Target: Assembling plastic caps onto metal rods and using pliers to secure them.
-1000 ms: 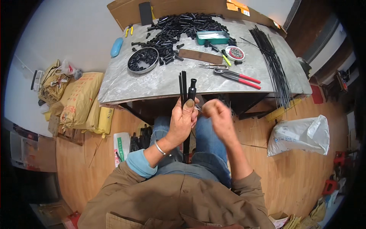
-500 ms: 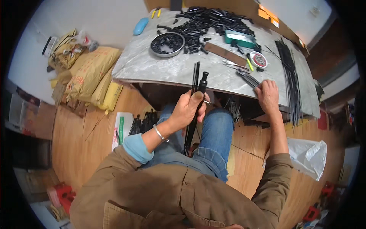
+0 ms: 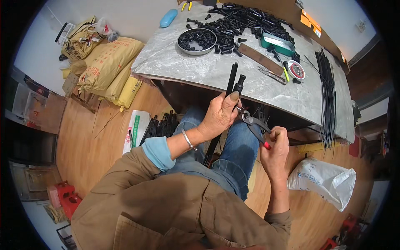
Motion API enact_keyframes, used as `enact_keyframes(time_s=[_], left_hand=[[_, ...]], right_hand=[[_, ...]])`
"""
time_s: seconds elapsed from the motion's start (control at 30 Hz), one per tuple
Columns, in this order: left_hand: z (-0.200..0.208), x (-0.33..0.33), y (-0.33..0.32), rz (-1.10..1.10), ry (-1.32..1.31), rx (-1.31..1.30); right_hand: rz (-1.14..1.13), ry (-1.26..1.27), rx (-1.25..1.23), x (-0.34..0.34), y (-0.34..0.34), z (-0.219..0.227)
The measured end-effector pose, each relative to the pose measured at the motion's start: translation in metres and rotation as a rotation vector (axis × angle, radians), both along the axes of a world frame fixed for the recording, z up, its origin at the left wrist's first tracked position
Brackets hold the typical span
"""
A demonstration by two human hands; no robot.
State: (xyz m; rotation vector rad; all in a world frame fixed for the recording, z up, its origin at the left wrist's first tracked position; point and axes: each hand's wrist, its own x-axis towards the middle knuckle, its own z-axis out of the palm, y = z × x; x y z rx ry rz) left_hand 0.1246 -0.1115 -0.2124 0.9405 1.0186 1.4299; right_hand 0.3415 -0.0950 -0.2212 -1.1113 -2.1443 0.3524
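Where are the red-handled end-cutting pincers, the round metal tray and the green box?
End-cutting pincers (image 3: 256,131): head view, on the dark shank of the lower handle.
Round metal tray (image 3: 196,53): head view, on its near wall.
Green box (image 3: 278,47): head view, on its front wall.

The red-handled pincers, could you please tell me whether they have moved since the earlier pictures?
Yes: the pincers left the grey table toward the person and are now in the right hand.

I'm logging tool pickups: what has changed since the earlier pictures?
The right hand has taken the red-handled pincers off the table and brought them toward the body, near the left hand. The left hand still grips the black rods and black fitting.
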Motion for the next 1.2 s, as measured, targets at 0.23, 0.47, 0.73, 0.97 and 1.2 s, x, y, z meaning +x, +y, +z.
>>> enact_keyframes(time_s=[0.23, 0.47, 0.73, 0.97, 1.2], left_hand=[[-0.002, 0.0, -0.002, 0.021, 0.008, 0.044], [-0.001, 0.002, -0.003, 0.016, 0.042, 0.046], [-0.001, 0.0, -0.005, 0.011, 0.121, 0.028], [0.004, 0.007, -0.008, -0.031, 0.194, 0.009], [0.005, -0.003, -0.007, -0.079, 0.121, -0.01]], right_hand=[[-0.028, -0.079, 0.151, -0.007, 0.003, 0.009], [-0.053, -0.122, 0.202, -0.007, 0.001, 0.019], [0.081, -0.148, 0.134, 0.004, -0.001, 0.026], [0.714, 0.707, -1.993, 0.021, -0.003, 0.023], [0.39, 0.123, -0.415, 0.021, -0.02, 0.033]])
